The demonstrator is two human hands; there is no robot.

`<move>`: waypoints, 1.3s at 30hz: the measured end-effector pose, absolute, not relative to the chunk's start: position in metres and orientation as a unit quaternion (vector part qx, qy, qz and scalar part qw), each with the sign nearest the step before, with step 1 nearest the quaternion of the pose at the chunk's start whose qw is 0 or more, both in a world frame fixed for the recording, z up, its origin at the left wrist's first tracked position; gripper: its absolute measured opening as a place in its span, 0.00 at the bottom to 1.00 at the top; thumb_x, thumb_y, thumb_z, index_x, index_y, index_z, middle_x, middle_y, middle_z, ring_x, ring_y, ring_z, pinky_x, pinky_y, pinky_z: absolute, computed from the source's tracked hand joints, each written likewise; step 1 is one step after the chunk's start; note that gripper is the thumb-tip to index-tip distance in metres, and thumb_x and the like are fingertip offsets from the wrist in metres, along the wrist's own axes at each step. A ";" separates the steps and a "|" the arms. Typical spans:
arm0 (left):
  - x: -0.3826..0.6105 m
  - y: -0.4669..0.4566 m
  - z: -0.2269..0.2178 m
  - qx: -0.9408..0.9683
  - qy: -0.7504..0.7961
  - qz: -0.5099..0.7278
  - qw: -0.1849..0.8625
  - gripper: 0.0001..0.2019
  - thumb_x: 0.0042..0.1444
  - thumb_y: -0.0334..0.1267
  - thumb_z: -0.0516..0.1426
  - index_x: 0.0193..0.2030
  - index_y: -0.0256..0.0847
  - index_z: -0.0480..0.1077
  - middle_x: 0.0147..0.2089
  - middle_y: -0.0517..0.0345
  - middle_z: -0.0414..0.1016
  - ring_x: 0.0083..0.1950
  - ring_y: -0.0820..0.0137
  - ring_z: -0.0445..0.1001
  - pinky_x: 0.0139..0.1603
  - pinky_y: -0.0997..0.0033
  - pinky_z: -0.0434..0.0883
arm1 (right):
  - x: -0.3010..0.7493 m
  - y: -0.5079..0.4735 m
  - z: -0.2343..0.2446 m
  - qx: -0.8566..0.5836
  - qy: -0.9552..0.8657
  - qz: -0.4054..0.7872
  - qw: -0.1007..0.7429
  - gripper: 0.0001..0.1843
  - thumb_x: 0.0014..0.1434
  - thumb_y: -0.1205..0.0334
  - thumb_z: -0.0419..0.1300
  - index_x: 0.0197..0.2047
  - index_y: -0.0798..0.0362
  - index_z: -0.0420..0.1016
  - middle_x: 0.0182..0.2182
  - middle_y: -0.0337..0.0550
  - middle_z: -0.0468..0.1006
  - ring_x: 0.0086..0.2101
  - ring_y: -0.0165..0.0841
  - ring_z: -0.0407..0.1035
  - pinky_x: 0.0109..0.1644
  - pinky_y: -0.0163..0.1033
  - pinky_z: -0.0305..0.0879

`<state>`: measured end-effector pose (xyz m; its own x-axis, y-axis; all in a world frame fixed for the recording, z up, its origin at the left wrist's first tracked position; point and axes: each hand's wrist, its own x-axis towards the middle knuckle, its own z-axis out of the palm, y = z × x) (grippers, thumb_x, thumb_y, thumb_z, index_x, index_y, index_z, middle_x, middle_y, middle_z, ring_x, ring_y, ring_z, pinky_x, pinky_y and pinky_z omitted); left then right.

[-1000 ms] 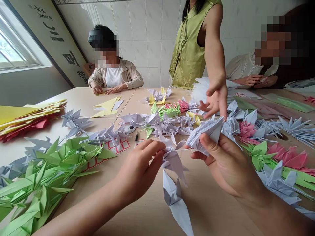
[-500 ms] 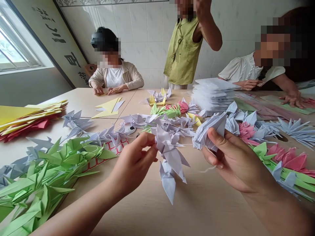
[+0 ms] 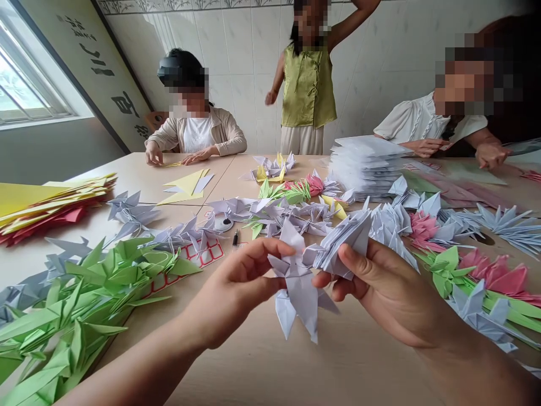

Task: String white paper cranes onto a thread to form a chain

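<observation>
My left hand (image 3: pixel 243 287) pinches white folded paper cranes (image 3: pixel 302 287) that hang above the table, wings pointing down. In my right hand (image 3: pixel 380 285) is a thick bundle of folded white paper cranes (image 3: pixel 344 239), gripped between thumb and fingers. The two groups now meet in front of me, the bundle's left end touching or nearly touching the hanging cranes. Fingertips of the right hand are partly hidden behind the paper. Beyond my hands, more white paper cranes (image 3: pixel 274 211) lie across the table.
Green paper cranes (image 3: pixel 54 304) heap at left, below stacked yellow and red paper (image 3: pixel 54 203). Pink cranes (image 3: pixel 499 270) lie at right. A white stack (image 3: pixel 367 169) stands at the back. A pen (image 3: pixel 235 238) lies mid-table. Two people sit opposite; another stands between them.
The hanging cranes and the bundle have come together, closing the gap where a thread showed. My right hand moved left. The standing person shifted and raised an arm; the pen came into view.
</observation>
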<state>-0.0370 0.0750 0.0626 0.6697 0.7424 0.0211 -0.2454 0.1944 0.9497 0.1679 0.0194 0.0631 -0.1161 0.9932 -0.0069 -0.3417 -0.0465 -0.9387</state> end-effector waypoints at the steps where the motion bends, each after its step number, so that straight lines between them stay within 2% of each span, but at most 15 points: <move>1: -0.037 0.075 0.061 0.531 0.213 0.327 0.752 0.14 0.56 0.23 0.60 0.47 0.41 0.73 0.42 0.59 0.77 0.43 0.75 0.76 0.45 0.80 0.73 | 0.167 0.019 0.063 -0.384 -0.421 0.614 0.546 0.10 0.62 0.52 0.63 0.40 0.48 0.77 0.36 0.38 0.80 0.35 0.28 0.78 0.30 0.26 0.73; 5: -0.033 0.075 0.058 0.505 0.199 0.342 0.767 0.12 0.55 0.26 0.63 0.44 0.42 0.72 0.39 0.61 0.79 0.38 0.77 0.76 0.39 0.82 0.73 | 0.167 0.017 0.064 -0.391 -0.423 0.621 0.531 0.12 0.61 0.51 0.63 0.37 0.51 0.76 0.31 0.39 0.80 0.31 0.27 0.77 0.29 0.26 0.72; 9: -0.032 0.079 0.057 0.495 0.199 0.364 0.763 0.12 0.52 0.28 0.66 0.42 0.41 0.73 0.40 0.60 0.80 0.39 0.76 0.76 0.39 0.82 0.73 | 0.166 0.015 0.066 -0.407 -0.438 0.616 0.512 0.15 0.60 0.49 0.64 0.36 0.54 0.75 0.25 0.39 0.78 0.26 0.24 0.72 0.27 0.25 0.68; 13: -0.036 0.080 0.057 0.502 0.195 0.376 0.754 0.13 0.51 0.31 0.68 0.43 0.42 0.75 0.37 0.62 0.79 0.37 0.77 0.75 0.37 0.83 0.71 | 0.167 0.016 0.070 -0.420 -0.448 0.604 0.508 0.15 0.59 0.49 0.64 0.36 0.54 0.74 0.25 0.38 0.77 0.26 0.24 0.71 0.26 0.25 0.66; 18: -0.038 0.078 0.058 0.527 0.250 0.409 0.702 0.07 0.55 0.39 0.65 0.38 0.39 0.75 0.36 0.60 0.78 0.37 0.75 0.73 0.40 0.79 0.71 | 0.170 0.012 0.071 -0.397 -0.494 0.610 0.476 0.14 0.61 0.50 0.63 0.35 0.52 0.75 0.27 0.39 0.78 0.28 0.26 0.71 0.28 0.26 0.67; 21: -0.038 0.078 0.057 0.535 0.297 0.405 0.679 0.10 0.57 0.42 0.63 0.33 0.38 0.72 0.32 0.61 0.75 0.34 0.76 0.70 0.36 0.79 0.70 | 0.171 0.008 0.069 -0.410 -0.524 0.587 0.462 0.13 0.62 0.50 0.62 0.37 0.51 0.75 0.29 0.40 0.78 0.30 0.28 0.71 0.30 0.28 0.68; 25: -0.038 0.079 0.057 0.571 0.336 0.383 0.644 0.14 0.57 0.45 0.62 0.30 0.37 0.68 0.29 0.62 0.71 0.31 0.75 0.68 0.33 0.78 0.69 | 0.170 0.007 0.068 -0.419 -0.527 0.559 0.483 0.12 0.61 0.50 0.62 0.37 0.51 0.75 0.29 0.40 0.78 0.30 0.28 0.70 0.29 0.29 0.68; 28: -0.036 0.077 0.058 0.592 0.345 0.375 0.625 0.14 0.56 0.43 0.63 0.29 0.38 0.66 0.26 0.63 0.70 0.28 0.77 0.66 0.28 0.80 0.65 | 0.168 0.007 0.070 -0.399 -0.512 0.576 0.498 0.11 0.62 0.51 0.62 0.37 0.51 0.76 0.28 0.39 0.77 0.29 0.28 0.70 0.28 0.28 0.67; 30: -0.035 0.075 0.059 0.582 0.333 0.387 0.633 0.12 0.56 0.40 0.64 0.32 0.39 0.65 0.27 0.64 0.70 0.27 0.78 0.65 0.27 0.80 0.64 | 0.168 0.008 0.072 -0.389 -0.496 0.590 0.504 0.11 0.61 0.52 0.63 0.36 0.51 0.77 0.27 0.39 0.77 0.29 0.28 0.71 0.28 0.27 0.67; 39: -0.036 0.079 0.063 0.467 0.250 0.358 0.769 0.11 0.56 0.33 0.64 0.41 0.42 0.65 0.28 0.65 0.73 0.25 0.78 0.69 0.26 0.82 0.68 | 0.170 0.014 0.069 -0.375 -0.424 0.639 0.521 0.09 0.60 0.55 0.65 0.35 0.51 0.79 0.27 0.40 0.78 0.29 0.26 0.72 0.26 0.24 0.66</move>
<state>-0.0364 0.0788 0.0631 0.6191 0.7837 -0.0506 -0.3171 0.3084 0.8969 0.1702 0.0141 0.0693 -0.1768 0.9835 -0.0376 -0.3488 -0.0984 -0.9320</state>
